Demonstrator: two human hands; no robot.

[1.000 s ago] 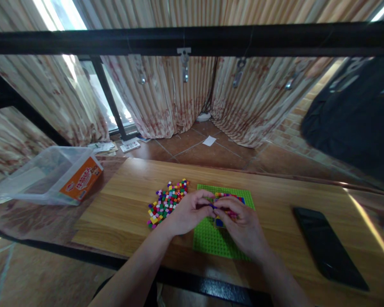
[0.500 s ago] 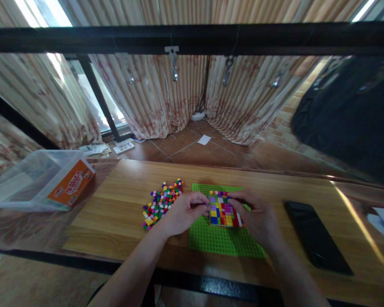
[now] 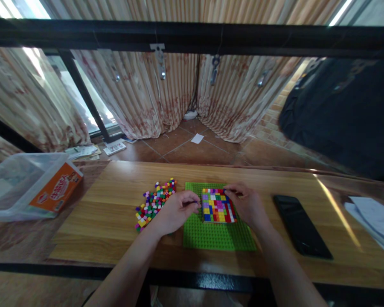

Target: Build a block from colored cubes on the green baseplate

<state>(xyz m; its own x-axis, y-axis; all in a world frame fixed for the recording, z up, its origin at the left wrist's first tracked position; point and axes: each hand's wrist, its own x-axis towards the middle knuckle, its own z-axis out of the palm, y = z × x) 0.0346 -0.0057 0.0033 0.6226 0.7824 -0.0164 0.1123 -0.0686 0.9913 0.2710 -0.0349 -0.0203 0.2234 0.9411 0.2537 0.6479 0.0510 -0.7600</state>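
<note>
A green studded baseplate (image 3: 217, 238) lies on the wooden board, with a multicoloured block of small bricks (image 3: 216, 207) on it in tight rows. My left hand (image 3: 178, 212) is just left of this block, thumb and forefinger closed in a pinch. Whatever is between those fingertips is too small to name. At the block's far right corner, my right hand (image 3: 247, 204) touches the top row with pinched fingertips, which hide what they hold, if anything. A loose heap of small coloured bricks (image 3: 153, 204) lies beyond and left of my left hand.
A black phone (image 3: 302, 226) lies on the wooden board (image 3: 99, 213) to the right, with white papers (image 3: 374, 221) farther right. On the left stands a clear plastic bin (image 3: 16, 183) with an orange label. A black bar (image 3: 192, 36) crosses in front of the curtains (image 3: 141, 94).
My right hand has drawn back from over the block to its far right corner, uncovering more of the right side. My left hand keeps its pinch beside the block. The whole view has shifted slightly.
</note>
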